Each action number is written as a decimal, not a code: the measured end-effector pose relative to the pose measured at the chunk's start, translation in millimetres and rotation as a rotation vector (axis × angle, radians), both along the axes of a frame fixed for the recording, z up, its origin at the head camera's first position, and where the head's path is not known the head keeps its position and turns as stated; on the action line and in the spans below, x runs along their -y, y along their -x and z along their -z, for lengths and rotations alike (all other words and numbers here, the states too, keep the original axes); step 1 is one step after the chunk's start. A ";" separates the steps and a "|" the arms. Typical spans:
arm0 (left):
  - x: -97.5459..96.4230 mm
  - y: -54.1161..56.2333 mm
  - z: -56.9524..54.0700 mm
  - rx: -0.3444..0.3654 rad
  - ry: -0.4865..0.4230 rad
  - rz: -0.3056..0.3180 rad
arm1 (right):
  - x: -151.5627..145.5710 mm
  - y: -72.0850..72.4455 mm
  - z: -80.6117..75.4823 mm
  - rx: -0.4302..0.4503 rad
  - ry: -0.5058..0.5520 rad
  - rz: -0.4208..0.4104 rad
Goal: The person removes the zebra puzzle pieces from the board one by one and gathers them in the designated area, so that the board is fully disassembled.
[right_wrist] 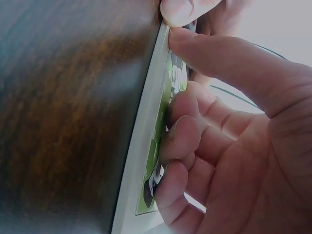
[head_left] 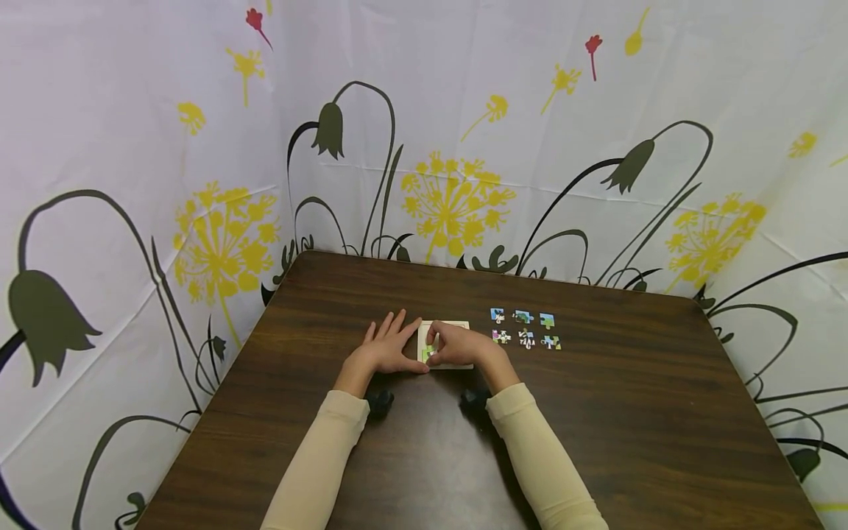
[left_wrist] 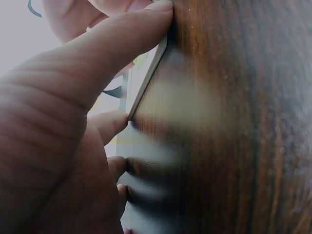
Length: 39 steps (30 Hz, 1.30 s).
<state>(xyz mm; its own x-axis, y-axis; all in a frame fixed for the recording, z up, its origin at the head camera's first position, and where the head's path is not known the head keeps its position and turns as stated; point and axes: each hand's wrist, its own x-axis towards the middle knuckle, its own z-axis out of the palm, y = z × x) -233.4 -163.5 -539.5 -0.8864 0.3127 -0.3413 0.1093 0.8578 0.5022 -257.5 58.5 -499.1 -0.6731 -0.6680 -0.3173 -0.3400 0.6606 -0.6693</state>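
Note:
A shallow cream puzzle tray (head_left: pixel 457 323) lies on the table between both hands. My left hand (head_left: pixel 387 352) is flat with fingers spread; its thumb touches the tray's near left corner and its index finger (left_wrist: pixel 114 122) the far left one. My right hand (head_left: pixel 467 344) reaches over the tray and covers much of it. Its thumb (right_wrist: pixel 183 39) and curled index finger pinch a green, black and white puzzle piece (right_wrist: pixel 178 70) at the tray's near left. The other fingers curl low over green printed pieces (right_wrist: pixel 148 187) along the tray's near side.
Several loose jigsaw pieces lie in two rows right of the tray, among them a blue one (head_left: pixel 497 315) and a green one (head_left: pixel 546 320). The dark wooden table (head_left: pixel 662 397) ends at a flowered white curtain (head_left: pixel 450 110) behind.

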 end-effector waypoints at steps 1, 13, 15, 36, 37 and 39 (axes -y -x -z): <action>-0.2 0.0 0.0 0.001 0.000 0.000 | -0.3 0.1 0.2 0.004 0.005 0.002; -1.4 -1.5 1.3 0.013 -0.003 -0.006 | -6.5 0.4 7.2 -0.051 0.077 -0.020; -1.5 -1.9 1.8 0.013 -0.002 -0.006 | -7.1 -0.4 7.8 -0.065 0.087 -0.013; -1.1 -0.7 -0.9 0.004 -0.011 -0.005 | -10.5 -2.5 10.6 -0.185 0.173 0.022; -1.0 -0.5 -0.5 0.004 -0.011 -0.005 | -10.8 -2.5 10.6 -0.191 0.188 0.022; -1.0 -0.5 0.0 0.006 -0.008 -0.004 | -11.8 -3.2 9.8 -0.190 0.222 0.026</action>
<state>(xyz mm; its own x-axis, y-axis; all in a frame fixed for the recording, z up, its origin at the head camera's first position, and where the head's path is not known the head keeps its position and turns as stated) -232.9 -162.5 -539.5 -0.8858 0.3117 -0.3437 0.1027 0.8541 0.5099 -254.3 70.3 -508.8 -0.7240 -0.6891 -0.0316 -0.4584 0.5148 -0.7245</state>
